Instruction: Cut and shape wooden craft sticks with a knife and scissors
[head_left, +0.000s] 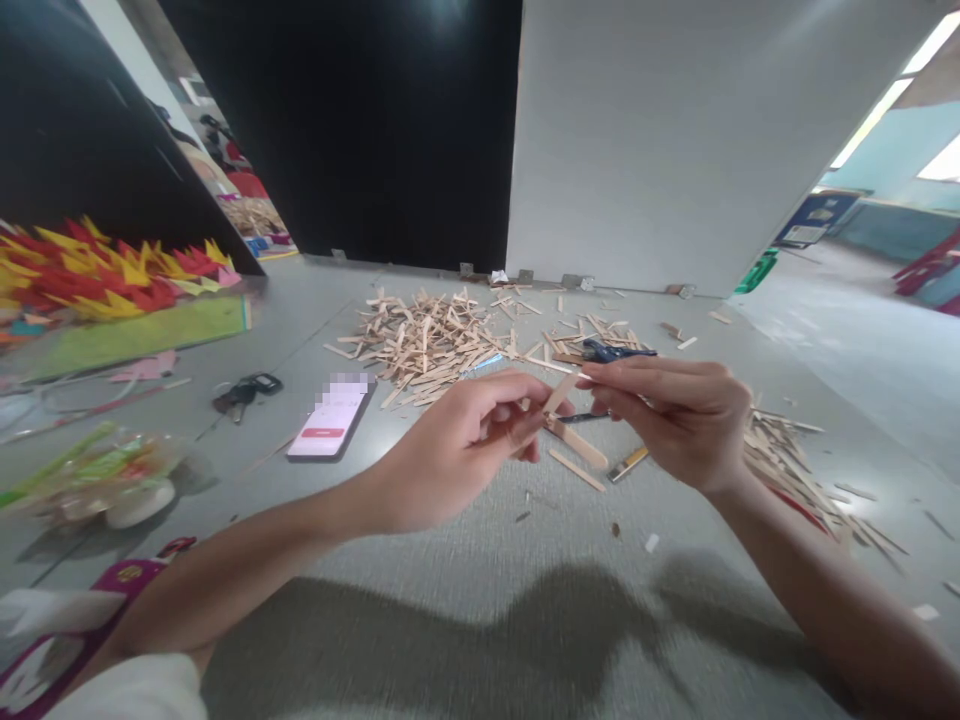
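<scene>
My left hand (480, 430) pinches a small piece made of craft sticks (581, 445), joined at an angle between thumb and fingers. My right hand (675, 415) is closed in a pinch at the upper end of that piece, on a thin pale stick (553, 366) that reaches left from its fingertips. How the stick meets the piece I cannot make out. Just behind the hands lies a dark blue-handled tool (611, 350), partly hidden. A yellow cutter knife (628, 464) and a loose craft stick (576, 470) rest on the floor below the fingers.
A large heap of cut craft sticks (427, 345) lies ahead; another pile (787, 460) is at right. To the left are a phone (330, 425), keys (244, 395), a plastic bag (105, 475) and red-yellow folded paper (112, 270). Upright black (360, 130) and white (652, 140) panels stand behind.
</scene>
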